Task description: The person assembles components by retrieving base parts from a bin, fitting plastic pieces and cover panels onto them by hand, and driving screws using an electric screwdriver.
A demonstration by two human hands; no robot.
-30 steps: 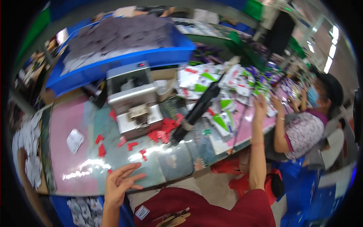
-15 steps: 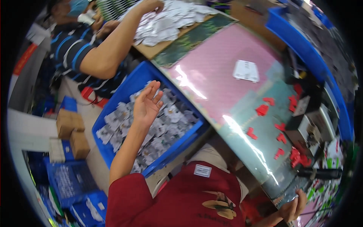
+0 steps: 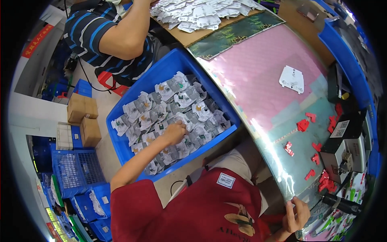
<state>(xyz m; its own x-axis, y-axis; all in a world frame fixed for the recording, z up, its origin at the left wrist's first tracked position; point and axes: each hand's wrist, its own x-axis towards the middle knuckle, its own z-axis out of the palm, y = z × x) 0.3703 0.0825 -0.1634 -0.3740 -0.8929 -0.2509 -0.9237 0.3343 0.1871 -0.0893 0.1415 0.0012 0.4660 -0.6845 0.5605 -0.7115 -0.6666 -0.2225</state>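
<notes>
Down in the blue bin (image 3: pixel 181 60), my left hand (image 3: pixel 175 133) is closed with its fingertips on one white plastic part (image 3: pixel 183 119). Rows of similar white and grey parts, some with small green or orange pieces, fill the bin around it. What lies under the palm is hidden. At the table's near right edge, my right hand (image 3: pixel 296 214) has loosely bent fingers, thumb apart, with nothing seen between them. A single white plate-like part (image 3: pixel 292 80) lies on the pink area of the table (image 3: pixel 250 88).
Several red plastic pieces (image 3: pixel 302 125) lie on the table before a grey boxy device (image 3: pixel 344 155). White parts (image 3: pixel 201 14) are heaped at the far end. A co-worker's arm (image 3: pixel 125 38) is beyond the bin. Cartons (image 3: pixel 82 109) and blue crates (image 3: pixel 76 169) stand left.
My left hand has gone from raised and open above the bin down onto the parts, fingers closing. My right hand has shifted left along the table edge. The view has shifted.
</notes>
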